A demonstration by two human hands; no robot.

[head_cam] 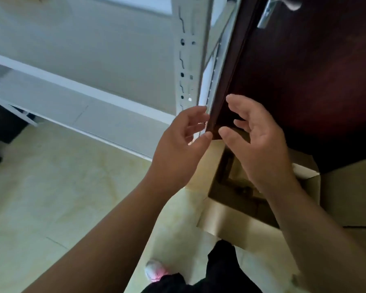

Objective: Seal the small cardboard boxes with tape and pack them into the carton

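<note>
Left hand (pixel 184 142): fingers loosely spread, holding nothing
Right hand (pixel 256 136): relaxed and empty, raised above the carton
Carton (pixel 226 220): brown cardboard, top open, on glossy pale floor tiles (pixel 61 197) beside a dark wooden door (pixel 304 81)

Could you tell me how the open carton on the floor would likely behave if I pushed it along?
The carton would probably slide easily, since the floor looks smooth and glossy. Its unsealed flaps likely let the upper walls flex under a push. Its weight is hard to judge, as the dim inside hides any contents.
</note>
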